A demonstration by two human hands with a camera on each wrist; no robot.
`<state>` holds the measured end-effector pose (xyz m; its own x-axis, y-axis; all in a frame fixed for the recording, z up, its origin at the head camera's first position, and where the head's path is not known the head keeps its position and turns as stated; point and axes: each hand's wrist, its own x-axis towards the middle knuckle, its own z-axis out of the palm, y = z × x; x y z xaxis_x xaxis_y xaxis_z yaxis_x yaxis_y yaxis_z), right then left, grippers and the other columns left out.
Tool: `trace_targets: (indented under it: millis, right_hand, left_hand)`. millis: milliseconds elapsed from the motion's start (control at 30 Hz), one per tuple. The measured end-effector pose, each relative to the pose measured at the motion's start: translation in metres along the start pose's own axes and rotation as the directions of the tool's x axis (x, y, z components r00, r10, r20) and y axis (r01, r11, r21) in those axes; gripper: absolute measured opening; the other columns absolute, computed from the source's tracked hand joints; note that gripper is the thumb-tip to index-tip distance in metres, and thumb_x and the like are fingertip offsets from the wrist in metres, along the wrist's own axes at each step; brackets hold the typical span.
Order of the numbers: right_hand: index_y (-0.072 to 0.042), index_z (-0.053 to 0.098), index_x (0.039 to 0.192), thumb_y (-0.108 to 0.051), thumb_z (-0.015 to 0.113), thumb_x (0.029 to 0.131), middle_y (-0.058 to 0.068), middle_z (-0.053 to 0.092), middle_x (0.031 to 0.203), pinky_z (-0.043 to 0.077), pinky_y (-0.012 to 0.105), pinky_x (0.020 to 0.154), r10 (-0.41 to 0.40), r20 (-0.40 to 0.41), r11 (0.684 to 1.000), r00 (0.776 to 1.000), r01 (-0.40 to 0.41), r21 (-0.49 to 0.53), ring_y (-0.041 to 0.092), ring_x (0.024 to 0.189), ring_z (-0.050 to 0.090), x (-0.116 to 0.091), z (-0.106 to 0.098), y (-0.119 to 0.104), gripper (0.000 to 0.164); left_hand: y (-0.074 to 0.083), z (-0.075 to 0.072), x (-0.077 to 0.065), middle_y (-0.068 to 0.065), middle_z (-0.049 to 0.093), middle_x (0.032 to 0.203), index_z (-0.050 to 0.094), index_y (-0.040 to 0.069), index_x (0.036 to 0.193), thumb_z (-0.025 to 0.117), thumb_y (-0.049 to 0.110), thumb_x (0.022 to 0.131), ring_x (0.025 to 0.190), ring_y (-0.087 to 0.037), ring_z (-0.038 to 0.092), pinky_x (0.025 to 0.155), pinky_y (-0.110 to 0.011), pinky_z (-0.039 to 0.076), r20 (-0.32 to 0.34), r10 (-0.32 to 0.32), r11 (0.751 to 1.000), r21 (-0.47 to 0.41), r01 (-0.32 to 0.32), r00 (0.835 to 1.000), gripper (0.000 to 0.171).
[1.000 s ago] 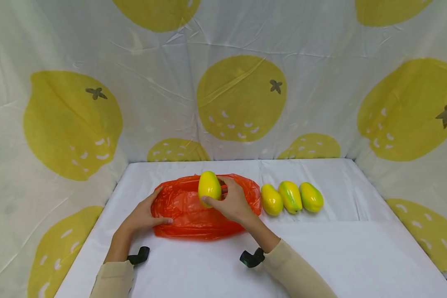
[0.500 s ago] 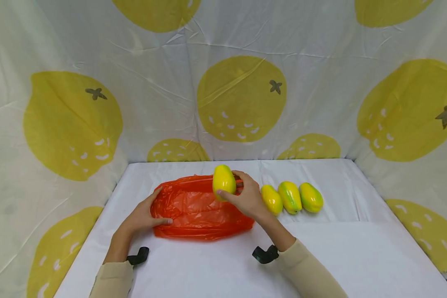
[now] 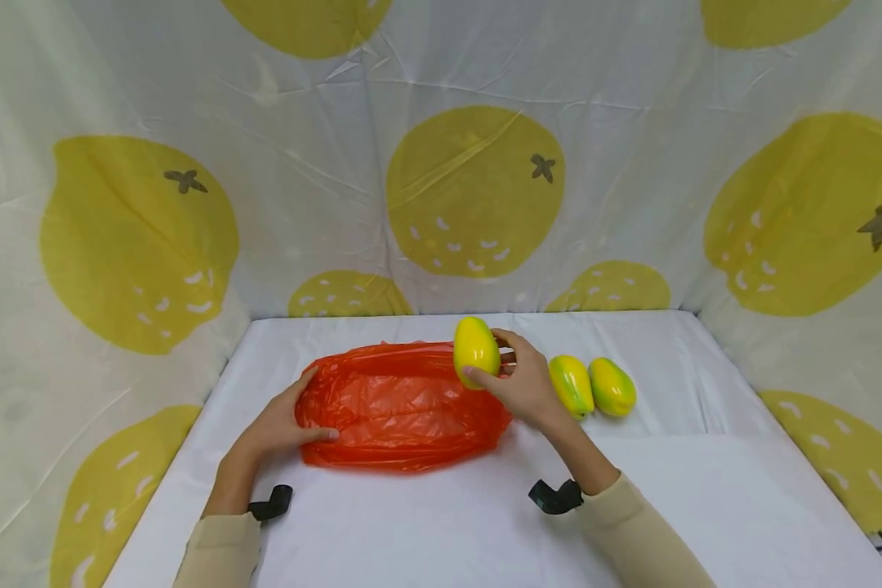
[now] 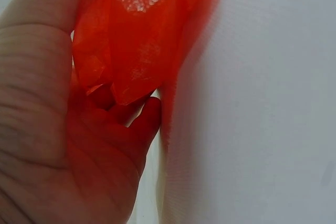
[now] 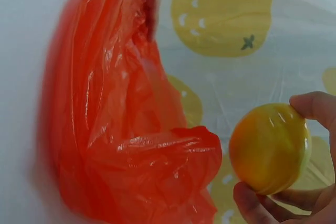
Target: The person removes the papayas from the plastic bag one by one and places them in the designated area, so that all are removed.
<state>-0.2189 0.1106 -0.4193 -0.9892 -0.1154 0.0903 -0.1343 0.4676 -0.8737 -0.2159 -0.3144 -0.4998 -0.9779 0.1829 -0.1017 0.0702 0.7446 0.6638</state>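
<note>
My right hand (image 3: 523,380) holds a shiny yellow papaya (image 3: 475,351) between thumb and fingers, above the right end of a red plastic bag (image 3: 404,408). The right wrist view shows this papaya (image 5: 270,148) beside the bag's crumpled end, the fingertips on its sides. Lying on the table with its wide mouth spread, the bag has my left hand (image 3: 282,425) at its left end. The left thumb lies over the near rim while the other fingers reach round the far side. In the left wrist view the red film (image 4: 136,40) hangs between thumb and fingers.
Two yellow-green papayas (image 3: 572,385) (image 3: 612,387) lie side by side right of the bag; a third is hidden behind my right hand. White cloth (image 3: 441,523) covers the table. A lemon-print curtain (image 3: 323,188) encloses the back and sides.
The right hand has moved rightward with the papaya, from over the bag's middle to its right end, now covering the leftmost papaya on the table. The left hand has stayed at the bag.
</note>
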Motion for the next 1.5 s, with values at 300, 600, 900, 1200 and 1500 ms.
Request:
trace_targets:
  millis: [300,600,900,1200,1500]
  right_hand:
    - [-0.017,0.044,0.153,-0.046,0.08,0.087,0.008,0.055,0.141,0.06,0.044,0.095,0.041,-0.034,0.998,0.999,-0.043,-0.037,0.029,0.116,0.063,-0.006,-0.03,0.016,0.08]
    - [-0.016,0.043,0.154,-0.046,0.076,0.09,0.013,0.053,0.145,0.058,0.051,0.099,0.065,-0.088,0.995,0.994,-0.072,-0.076,0.035,0.121,0.061,-0.007,-0.062,0.032,0.078]
    - [-0.013,0.039,0.156,-0.046,0.072,0.094,0.019,0.053,0.143,0.057,0.054,0.1,0.071,-0.136,0.991,0.988,-0.085,-0.099,0.038,0.119,0.061,-0.015,-0.089,0.048,0.078]
    - [-0.009,0.038,0.157,-0.043,0.067,0.098,0.022,0.048,0.15,0.057,0.055,0.098,0.068,-0.186,0.985,0.98,-0.096,-0.145,0.04,0.12,0.058,-0.023,-0.117,0.067,0.074]
    - [-0.008,0.036,0.158,-0.044,0.06,0.101,0.024,0.045,0.152,0.056,0.055,0.098,0.098,-0.221,0.981,0.97,-0.132,-0.144,0.041,0.122,0.055,-0.028,-0.139,0.084,0.072]
  left_hand:
    - [0.001,0.0,-0.001,-0.02,0.029,0.166,0.012,0.019,0.167,0.088,0.056,0.074,0.15,-0.046,0.031,0.11,-0.069,0.043,0.001,0.007,1.0,0.011,-0.007,1.0,0.126]
    - [0.001,-0.001,0.0,-0.021,0.029,0.166,0.011,0.021,0.167,0.087,0.056,0.074,0.149,-0.046,0.032,0.108,-0.067,0.047,0.001,-0.003,1.0,0.0,0.003,1.0,0.125]
    - [0.001,-0.001,0.0,-0.02,0.029,0.167,0.012,0.021,0.167,0.087,0.055,0.075,0.149,-0.046,0.032,0.108,-0.068,0.046,0.0,0.003,1.0,-0.005,-0.003,1.0,0.124]
    - [0.0,0.001,-0.001,-0.021,0.032,0.165,0.013,0.017,0.167,0.086,0.057,0.075,0.148,-0.047,0.033,0.105,-0.066,0.049,-0.003,0.003,1.0,0.012,-0.003,1.0,0.124]
    - [0.0,0.0,0.0,-0.023,0.03,0.166,0.012,0.017,0.167,0.086,0.057,0.075,0.148,-0.048,0.032,0.107,-0.069,0.046,-0.005,-0.002,1.0,0.007,0.002,1.0,0.125]
